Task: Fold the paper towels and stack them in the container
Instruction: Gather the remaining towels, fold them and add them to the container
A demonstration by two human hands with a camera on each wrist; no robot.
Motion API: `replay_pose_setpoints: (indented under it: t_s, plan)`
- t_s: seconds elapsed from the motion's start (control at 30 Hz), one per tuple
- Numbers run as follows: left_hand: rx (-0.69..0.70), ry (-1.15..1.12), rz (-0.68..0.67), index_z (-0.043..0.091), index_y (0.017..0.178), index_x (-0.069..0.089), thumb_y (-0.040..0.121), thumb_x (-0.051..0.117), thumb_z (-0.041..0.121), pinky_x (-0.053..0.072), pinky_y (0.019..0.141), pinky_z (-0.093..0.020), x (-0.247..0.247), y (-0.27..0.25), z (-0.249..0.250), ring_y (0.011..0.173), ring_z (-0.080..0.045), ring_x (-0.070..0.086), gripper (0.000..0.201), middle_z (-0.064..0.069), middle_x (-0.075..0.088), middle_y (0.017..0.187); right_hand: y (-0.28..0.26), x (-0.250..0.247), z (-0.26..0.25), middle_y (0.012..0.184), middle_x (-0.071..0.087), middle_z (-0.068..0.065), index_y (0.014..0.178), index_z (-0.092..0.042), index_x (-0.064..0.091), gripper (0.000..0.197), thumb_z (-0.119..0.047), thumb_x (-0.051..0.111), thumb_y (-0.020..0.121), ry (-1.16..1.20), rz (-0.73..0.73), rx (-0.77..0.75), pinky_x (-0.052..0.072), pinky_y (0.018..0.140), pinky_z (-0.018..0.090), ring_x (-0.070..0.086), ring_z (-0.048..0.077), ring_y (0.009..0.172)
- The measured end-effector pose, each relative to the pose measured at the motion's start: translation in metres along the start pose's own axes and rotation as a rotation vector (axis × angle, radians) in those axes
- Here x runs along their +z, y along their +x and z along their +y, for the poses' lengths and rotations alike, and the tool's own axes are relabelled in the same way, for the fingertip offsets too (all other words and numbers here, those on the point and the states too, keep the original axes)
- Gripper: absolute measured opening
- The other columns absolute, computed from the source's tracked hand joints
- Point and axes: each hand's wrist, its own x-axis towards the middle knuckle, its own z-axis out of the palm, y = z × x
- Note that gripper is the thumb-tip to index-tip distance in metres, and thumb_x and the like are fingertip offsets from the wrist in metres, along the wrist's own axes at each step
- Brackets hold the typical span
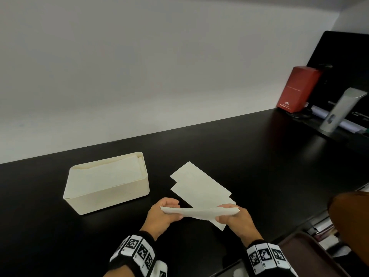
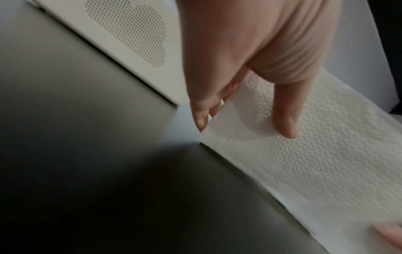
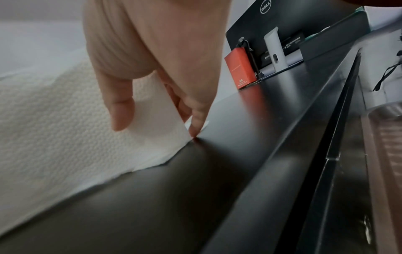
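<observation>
A white paper towel (image 1: pixel 199 212) is stretched between both hands just above the black desk. My left hand (image 1: pixel 166 212) pinches its left end, thumb on top (image 2: pixel 284 123) and fingers beneath. My right hand (image 1: pixel 229 213) pinches the right end (image 3: pixel 152 120) the same way. Beyond the hands, more flat paper towels (image 1: pixel 199 186) lie overlapped on the desk. A cream rectangular container (image 1: pixel 105 198) stands to the left, with folded towels (image 1: pixel 111 174) stacked inside up to near its rim.
A red box (image 1: pixel 295 90), a monitor (image 1: pixel 343 66) on a silver stand (image 1: pixel 339 110) and cables sit at the far right of the black desk (image 1: pixel 239 146). A brown object (image 1: pixel 351 220) and a dark tray (image 1: pixel 311 254) lie past the desk's right edge.
</observation>
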Motion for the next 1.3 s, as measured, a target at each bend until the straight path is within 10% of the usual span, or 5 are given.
replay_pose_setpoints:
  t_s: [0.47, 0.67, 0.93, 1.13, 1.3]
  plan:
    - [-0.062, 0.005, 0.015, 0.024, 0.124, 0.044, 0.072, 0.075, -0.001, 0.05, 0.082, -0.023, 0.001, 0.009, 0.0, 0.109, -0.017, 0.054, 0.066, 0.003, 0.055, 0.112, -0.001, -0.001, 0.003, 0.097, 0.069, 0.005, 0.091, -0.017, 0.066, 0.035, 0.008, 0.075, 0.067, 0.195, -0.065, -0.012, 0.051, 0.08, 0.029, 0.064, 0.019, 0.095]
    - [-0.019, 0.0, 0.045, 0.023, 0.106, 0.054, 0.074, 0.072, -0.004, 0.05, 0.073, -0.02, 0.006, 0.011, 0.001, 0.103, -0.017, 0.057, 0.046, -0.003, 0.058, 0.112, 0.0, -0.003, 0.005, 0.095, 0.073, 0.012, 0.097, -0.005, 0.068, 0.03, 0.009, 0.073, 0.071, 0.252, -0.034, -0.012, 0.054, 0.076, 0.031, 0.069, 0.025, 0.09]
    - [-0.063, 0.161, 0.057, 0.015, 0.127, 0.051, 0.076, 0.074, 0.006, 0.043, 0.103, -0.034, 0.007, 0.013, 0.0, 0.119, -0.021, 0.053, 0.057, -0.004, 0.058, 0.124, 0.0, -0.001, 0.006, 0.092, 0.066, 0.001, 0.086, -0.02, 0.061, 0.03, 0.004, 0.074, 0.073, 0.194, -0.043, 0.01, 0.051, 0.076, 0.028, 0.062, 0.012, 0.084]
    - [-0.027, 0.101, 0.136, 0.015, 0.126, 0.055, 0.082, 0.069, 0.012, 0.043, 0.103, -0.034, -0.014, 0.01, 0.011, 0.118, -0.021, 0.055, 0.047, -0.004, 0.061, 0.122, 0.008, 0.013, -0.023, 0.089, 0.07, 0.001, 0.096, -0.014, 0.065, 0.029, 0.003, 0.073, 0.075, 0.204, -0.054, -0.066, 0.052, 0.072, 0.027, 0.066, 0.017, 0.086]
    - [0.03, 0.025, 0.232, 0.016, 0.107, 0.062, 0.078, 0.073, 0.01, 0.049, 0.084, -0.023, -0.049, 0.006, 0.016, 0.098, -0.014, 0.061, 0.032, 0.001, 0.066, 0.103, 0.015, 0.039, -0.055, 0.077, 0.067, 0.004, 0.07, -0.011, 0.067, 0.016, 0.003, 0.074, 0.072, 0.145, -0.125, -0.175, 0.048, 0.071, 0.026, 0.061, 0.018, 0.078]
